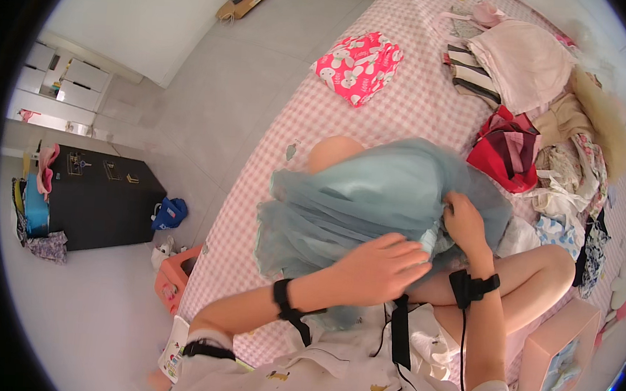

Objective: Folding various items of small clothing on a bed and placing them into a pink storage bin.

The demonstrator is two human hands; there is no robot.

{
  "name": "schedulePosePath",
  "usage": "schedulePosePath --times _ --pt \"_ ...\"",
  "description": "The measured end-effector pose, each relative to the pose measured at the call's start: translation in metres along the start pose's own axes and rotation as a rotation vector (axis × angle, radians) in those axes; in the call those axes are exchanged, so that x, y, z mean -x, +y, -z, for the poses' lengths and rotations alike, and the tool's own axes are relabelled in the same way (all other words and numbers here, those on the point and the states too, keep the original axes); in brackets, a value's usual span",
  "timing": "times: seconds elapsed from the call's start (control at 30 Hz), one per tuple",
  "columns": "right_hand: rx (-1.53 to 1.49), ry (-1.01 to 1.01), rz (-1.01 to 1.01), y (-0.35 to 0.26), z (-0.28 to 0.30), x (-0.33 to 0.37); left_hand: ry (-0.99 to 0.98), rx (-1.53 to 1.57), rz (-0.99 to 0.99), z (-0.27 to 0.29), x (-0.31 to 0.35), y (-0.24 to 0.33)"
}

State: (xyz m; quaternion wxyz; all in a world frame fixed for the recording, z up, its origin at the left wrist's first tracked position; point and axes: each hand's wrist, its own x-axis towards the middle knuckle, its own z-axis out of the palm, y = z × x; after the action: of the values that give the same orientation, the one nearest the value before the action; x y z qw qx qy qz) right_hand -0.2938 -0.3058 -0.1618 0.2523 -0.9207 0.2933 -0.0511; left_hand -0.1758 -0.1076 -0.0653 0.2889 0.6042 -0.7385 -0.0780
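My left hand (386, 269) angles rightward, fingers extended; right hand (464, 223) curls at the tulle (371, 188), can't tell if gripping.

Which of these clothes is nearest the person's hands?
The teal tulle garment, which the right hand touches; the heaped clothes lie farther off, at right.

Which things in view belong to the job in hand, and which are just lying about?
In use:
teal tulle garment
right hand, touching it
left hand, open, nearby

Lying about:
pink rabbit-print fabric
heaped clothes
pink box
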Motion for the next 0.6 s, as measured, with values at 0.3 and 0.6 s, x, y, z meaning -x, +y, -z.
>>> schedulePosePath --times 0.3,0.6 --pt "-1.023 0.417 -0.128 -0.005 0.126 -0.049 -0.239 -0.403 -0.087 0.014 -0.065 -0.082" --pt "-0.974 0.278 0.225 -0.087 0.242 -0.092 0.050 0.124 -0.102 0.057 -0.140 -0.031"
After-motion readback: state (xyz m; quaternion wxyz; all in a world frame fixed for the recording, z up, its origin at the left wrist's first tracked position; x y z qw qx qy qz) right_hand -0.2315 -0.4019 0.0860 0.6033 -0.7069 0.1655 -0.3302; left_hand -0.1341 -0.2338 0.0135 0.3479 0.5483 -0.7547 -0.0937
